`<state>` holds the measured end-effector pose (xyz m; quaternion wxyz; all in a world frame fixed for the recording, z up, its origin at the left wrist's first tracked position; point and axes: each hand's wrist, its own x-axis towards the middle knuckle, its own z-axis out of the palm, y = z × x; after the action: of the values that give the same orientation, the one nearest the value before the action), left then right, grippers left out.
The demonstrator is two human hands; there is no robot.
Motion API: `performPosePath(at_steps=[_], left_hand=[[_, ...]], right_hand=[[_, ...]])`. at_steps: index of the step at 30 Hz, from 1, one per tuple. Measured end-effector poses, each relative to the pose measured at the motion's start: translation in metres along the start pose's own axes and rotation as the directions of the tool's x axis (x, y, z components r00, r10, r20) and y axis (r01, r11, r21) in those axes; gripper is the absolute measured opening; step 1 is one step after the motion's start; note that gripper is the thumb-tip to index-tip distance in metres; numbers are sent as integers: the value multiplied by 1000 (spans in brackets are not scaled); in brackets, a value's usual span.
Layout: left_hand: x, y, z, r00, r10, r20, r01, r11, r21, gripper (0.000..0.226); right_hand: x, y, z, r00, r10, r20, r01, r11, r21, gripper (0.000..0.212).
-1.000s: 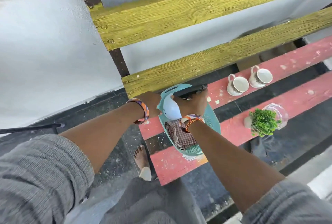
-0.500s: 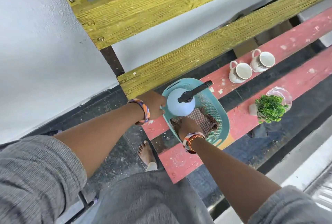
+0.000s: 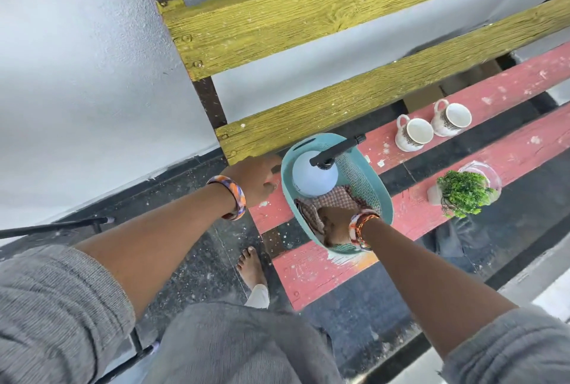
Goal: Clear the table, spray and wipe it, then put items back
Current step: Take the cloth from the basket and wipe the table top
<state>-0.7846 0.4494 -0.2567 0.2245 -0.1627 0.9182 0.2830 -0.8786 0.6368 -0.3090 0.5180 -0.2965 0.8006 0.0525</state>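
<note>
The left hand point(image 3: 257, 181) is gripping the rim of the teal basket point(image 3: 377, 195) sitting on the red slatted surface point(image 3: 509, 93). The right hand point(image 3: 334, 225) is reaching inside, its grip closing on the checked cloth point(image 3: 337, 195) beside the spray bottle point(image 3: 311, 178).
</note>
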Motion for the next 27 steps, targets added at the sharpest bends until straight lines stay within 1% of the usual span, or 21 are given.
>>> performPosePath(at_steps=[1, 2, 3, 4, 5, 8, 11, 12, 13, 14, 15, 16, 19, 21, 23, 24, 25, 27], left_hand=[[-5, 1, 5, 1000, -5, -16, 5, 1000, 9, 54], [-8, 3, 9, 999, -11, -35, 11, 1000, 25, 55], [-11, 4, 14, 999, -16, -51, 18, 999, 39, 56], [-13, 6, 20, 998, -23, -62, 26, 999, 42, 56], [-15, 9, 24, 997, -27, -69, 30, 999, 38, 55], [-23, 18, 38, 995, -27, -96, 29, 999, 27, 51], [-34, 24, 46, 994, -27, -109, 31, 999, 38, 47], [-38, 25, 47, 994, -30, -108, 35, 998, 44, 46], [-43, 27, 46, 994, -31, -103, 36, 998, 52, 46], [-47, 29, 43, 995, -34, -91, 39, 998, 56, 48], [-51, 31, 39, 997, -39, -72, 42, 998, 51, 49], [-56, 34, 35, 998, -43, -53, 45, 998, 43, 50], [-73, 50, 19, 999, -42, -15, 42, 999, 16, 56], [-84, 62, 10, 999, -39, 16, 39, 998, -47, 72], [-100, 79, 3, 1000, -15, 26, 20, 983, -182, 91], [-107, 88, -1, 1000, 16, 6, -14, 963, -269, 96], [-113, 97, -5, 998, 52, -25, -58, 929, -366, 96], [-126, 112, -13, 985, 87, -149, -154, 833, -531, 84]], right_hand=[[1, -1, 6, 999, -29, -39, 24, 992, -120, 50], [2, -2, 11, 995, -60, -78, 43, 979, -199, 56], [5, -3, 16, 990, -86, -109, 58, 970, -238, 61], [7, -2, 20, 985, -102, -141, 63, 964, -258, 62], [9, 0, 22, 977, -118, -179, 68, 963, -261, 58], [9, 6, 24, 961, -112, -253, 55, 973, -222, 44], [-3, 7, 17, 956, -85, -282, 51, 991, -126, 46], [-10, 7, 13, 945, -91, -313, 70, 994, -78, 38], [-19, 8, 7, 929, -97, -357, 91, 995, -35, 19], [-28, 10, 0, 908, -104, -406, 112, 994, -3, 8], [-36, 12, -8, 895, -83, -438, 114, 993, 44, 21], [-48, 15, -16, 879, -73, -470, 119, 991, 68, 25], [-91, 17, -40, 839, -41, -543, 167, 968, 185, 22], [-118, 12, -56, 826, 0, -563, 195, 938, 286, 32], [-146, 1, -67, 825, 14, -565, 261, 878, 402, 39], [-159, -7, -73, 813, -4, -582, 323, 835, 445, 40], [-170, -15, -77, 793, -25, -608, 380, 801, 463, 40], [-192, -34, -80, 744, -66, -664, 494, 723, 482, 36]])
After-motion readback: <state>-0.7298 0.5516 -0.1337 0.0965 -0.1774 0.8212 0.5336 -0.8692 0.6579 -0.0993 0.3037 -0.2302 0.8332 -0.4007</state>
